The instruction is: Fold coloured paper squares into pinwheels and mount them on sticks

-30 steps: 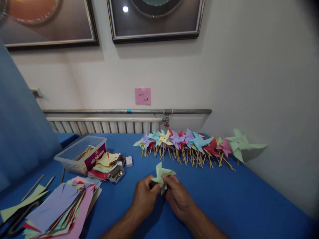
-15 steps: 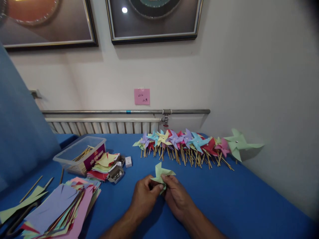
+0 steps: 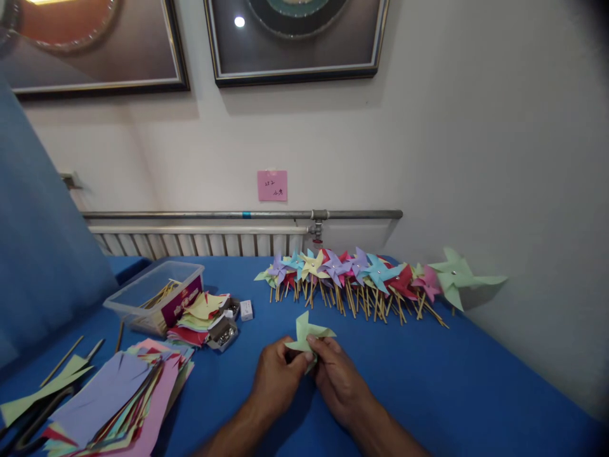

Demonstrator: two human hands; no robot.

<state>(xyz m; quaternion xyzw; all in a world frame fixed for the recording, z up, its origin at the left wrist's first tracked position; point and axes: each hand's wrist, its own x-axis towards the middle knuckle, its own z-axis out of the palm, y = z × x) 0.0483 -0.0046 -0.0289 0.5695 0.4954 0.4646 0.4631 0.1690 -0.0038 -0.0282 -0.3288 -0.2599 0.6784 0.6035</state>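
A pale green paper pinwheel [image 3: 305, 331] is held between my two hands above the blue table, its blades folded in toward the middle. My left hand [image 3: 280, 374] pinches its lower left side with thumb and fingers. My right hand [image 3: 337, 373] grips it from the right, the thumb lying near its centre. Fingers cover the lower part of the paper, so I cannot tell whether a pin or stick is there. Beyond my hands, a row of finished pinwheels [image 3: 335, 268] in several colours lies on thin sticks.
To the left are stacked cut paper sheets [image 3: 102, 393], scissors [image 3: 40, 419], smaller paper pieces [image 3: 202, 311] and an open box of metal pins [image 3: 222, 333]. A clear plastic bin [image 3: 137, 298] holds sticks. Behind the blue table [image 3: 428, 374] stand a radiator [image 3: 204, 243] and the wall.
My hands and the green pinwheel stay almost where they were, both still gripping it. The whole view has shifted very slightly.
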